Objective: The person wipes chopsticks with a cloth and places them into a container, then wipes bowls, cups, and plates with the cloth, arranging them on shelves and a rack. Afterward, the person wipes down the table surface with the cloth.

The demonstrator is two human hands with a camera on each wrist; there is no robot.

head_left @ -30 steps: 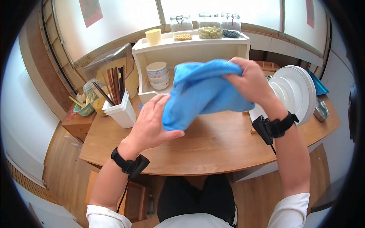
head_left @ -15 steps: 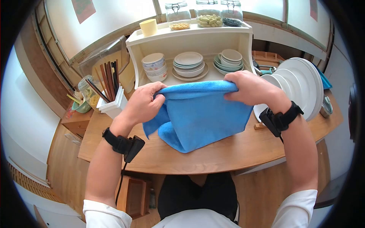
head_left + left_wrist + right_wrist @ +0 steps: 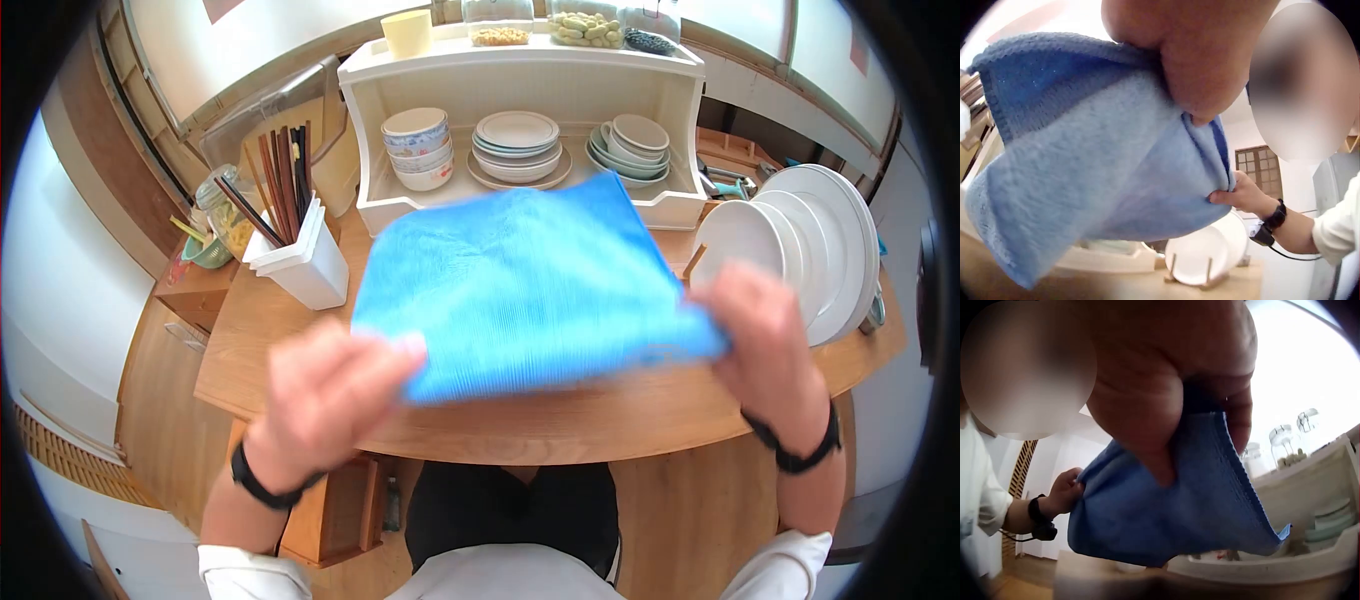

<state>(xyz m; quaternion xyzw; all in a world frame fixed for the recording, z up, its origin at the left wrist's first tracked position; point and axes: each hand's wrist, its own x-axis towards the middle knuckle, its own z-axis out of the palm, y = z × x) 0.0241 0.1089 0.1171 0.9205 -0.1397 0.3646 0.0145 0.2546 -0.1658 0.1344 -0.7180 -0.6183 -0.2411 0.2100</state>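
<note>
A blue towel [image 3: 520, 290] is stretched out between both hands over the wooden table, blurred by motion in the head view. My left hand [image 3: 325, 395] pinches its near left corner between thumb and fingers. At the near right corner my right hand [image 3: 765, 345] grips the cloth. The left wrist view shows the towel [image 3: 1104, 156] hanging in folds below the left hand, its far side held by the right hand [image 3: 1247, 195]. In the right wrist view, the thumb presses the towel [image 3: 1197, 494] near a stitched edge.
A white shelf [image 3: 520, 85] at the back holds stacked bowls [image 3: 418, 150] and plates [image 3: 517, 130], with glass jars [image 3: 587, 28] on top. White plates [image 3: 740, 240] stand in a rack at right. Chopsticks fill a white holder [image 3: 315, 265] at left on the table [image 3: 600, 430].
The towel went from bunched to hanging from both hands, then swung up and outward, spread flatter. Both hands have moved apart and closer to the body.
</note>
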